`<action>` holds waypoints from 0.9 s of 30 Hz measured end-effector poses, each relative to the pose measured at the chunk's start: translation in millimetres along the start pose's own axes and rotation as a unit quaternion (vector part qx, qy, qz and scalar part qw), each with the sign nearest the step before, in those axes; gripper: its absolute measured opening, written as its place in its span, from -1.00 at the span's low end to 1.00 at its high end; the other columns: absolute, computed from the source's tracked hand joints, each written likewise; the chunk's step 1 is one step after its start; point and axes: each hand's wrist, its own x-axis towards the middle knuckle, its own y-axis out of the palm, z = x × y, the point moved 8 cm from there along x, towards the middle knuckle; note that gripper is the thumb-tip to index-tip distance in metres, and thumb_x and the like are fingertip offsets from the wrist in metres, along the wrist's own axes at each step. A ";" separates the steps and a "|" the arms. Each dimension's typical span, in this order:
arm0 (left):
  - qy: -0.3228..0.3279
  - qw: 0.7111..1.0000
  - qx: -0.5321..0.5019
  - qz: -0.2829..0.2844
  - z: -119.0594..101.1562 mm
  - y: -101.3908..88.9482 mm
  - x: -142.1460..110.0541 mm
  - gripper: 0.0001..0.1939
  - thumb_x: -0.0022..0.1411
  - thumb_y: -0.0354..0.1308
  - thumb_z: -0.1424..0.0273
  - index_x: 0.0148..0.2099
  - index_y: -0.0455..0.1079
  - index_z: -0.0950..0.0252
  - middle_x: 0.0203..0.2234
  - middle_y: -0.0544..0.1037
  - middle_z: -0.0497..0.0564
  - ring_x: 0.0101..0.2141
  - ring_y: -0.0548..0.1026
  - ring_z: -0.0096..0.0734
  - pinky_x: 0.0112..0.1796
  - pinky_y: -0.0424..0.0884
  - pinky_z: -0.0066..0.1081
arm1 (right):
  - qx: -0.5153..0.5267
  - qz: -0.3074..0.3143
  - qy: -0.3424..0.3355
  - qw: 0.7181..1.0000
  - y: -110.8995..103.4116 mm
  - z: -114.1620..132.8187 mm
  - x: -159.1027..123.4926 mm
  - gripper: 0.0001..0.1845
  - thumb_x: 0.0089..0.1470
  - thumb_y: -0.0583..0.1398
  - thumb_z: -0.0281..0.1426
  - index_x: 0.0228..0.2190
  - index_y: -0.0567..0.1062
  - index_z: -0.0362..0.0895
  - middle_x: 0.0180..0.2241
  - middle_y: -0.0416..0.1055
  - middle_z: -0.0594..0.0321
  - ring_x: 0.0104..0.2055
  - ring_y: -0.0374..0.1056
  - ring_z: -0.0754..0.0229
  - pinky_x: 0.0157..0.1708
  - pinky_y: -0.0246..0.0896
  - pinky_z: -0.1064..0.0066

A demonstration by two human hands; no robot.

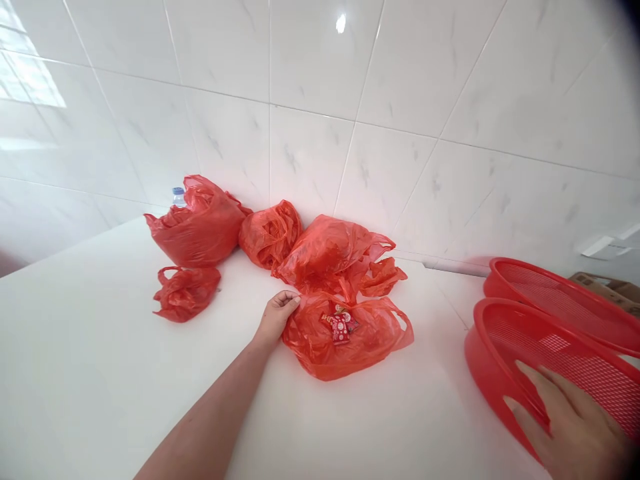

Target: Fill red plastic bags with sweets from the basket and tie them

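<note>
Center of the white desk (375, 427): open red bag (320, 350), mouth up, long axis running left-right, one loop handle (403, 320) pointing right. Small printed packets (341, 328) lie inside, near the middle. Left hand (280, 313) at the bag's left rim, grip pinched on the film between thumb and fingers. Right hand (565, 420) at the near red basket (487, 353), fingers spread and reaching over the rim; can't tell if it bears on it. Second red basket (543, 280) just beyond, both at the right side. Far side, along the tiled wall (310, 153): a row of bunched red bags (200, 230), bottle with blue cap (178, 195) behind the leftmost. Small red bag (185, 293) sits left of the left hand, handle loop toward far left.
</note>
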 end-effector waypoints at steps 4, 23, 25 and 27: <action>0.004 1.000 -0.003 0.002 0.5 0.0 1.0 -0.70 -0.09 0.34 0.26 -0.38 0.33 0.29 -0.59 0.47 -0.11 -0.60 0.40 -0.55 -0.51 0.31 -0.52 | 0.100 0.069 -0.062 0.991 11.3 94.3 12.7 -0.43 0.10 0.00 -0.08 0.11 0.18 0.00 0.17 0.10 0.11 0.19 0.06 -0.08 0.04 0.15 0.06; -0.022 0.995 -0.078 0.052 -7.3 7.8 -6.9 -0.53 -0.02 0.32 0.40 -0.04 0.28 0.26 -0.30 0.56 0.04 -0.37 0.55 -0.34 -0.29 0.43 -0.37 | 0.630 0.259 0.077 0.728 151.6 196.9 59.3 -0.59 -0.03 0.20 -0.11 -0.23 0.49 -0.15 -0.28 0.51 0.15 -0.24 0.41 0.05 -0.27 0.31 0.31; -0.025 0.996 -0.070 0.052 -7.0 9.4 -7.6 -0.57 0.03 0.29 0.37 -0.04 0.28 0.25 -0.28 0.55 0.05 -0.35 0.55 -0.32 -0.29 0.42 -0.37 | 0.680 0.274 0.105 0.672 155.0 192.5 58.5 -0.58 -0.04 0.23 -0.12 -0.22 0.49 -0.14 -0.28 0.51 0.15 -0.26 0.42 0.05 -0.26 0.31 0.30; -0.018 0.997 -0.056 0.051 -7.9 10.4 -8.7 -0.61 0.08 0.25 0.32 -0.04 0.28 0.25 -0.19 0.53 0.09 -0.29 0.54 -0.28 -0.27 0.42 -0.35 | 0.716 0.298 0.116 0.621 156.9 192.1 57.6 -0.61 -0.05 0.26 -0.15 -0.22 0.49 -0.14 -0.28 0.51 0.13 -0.26 0.43 0.05 -0.26 0.32 0.29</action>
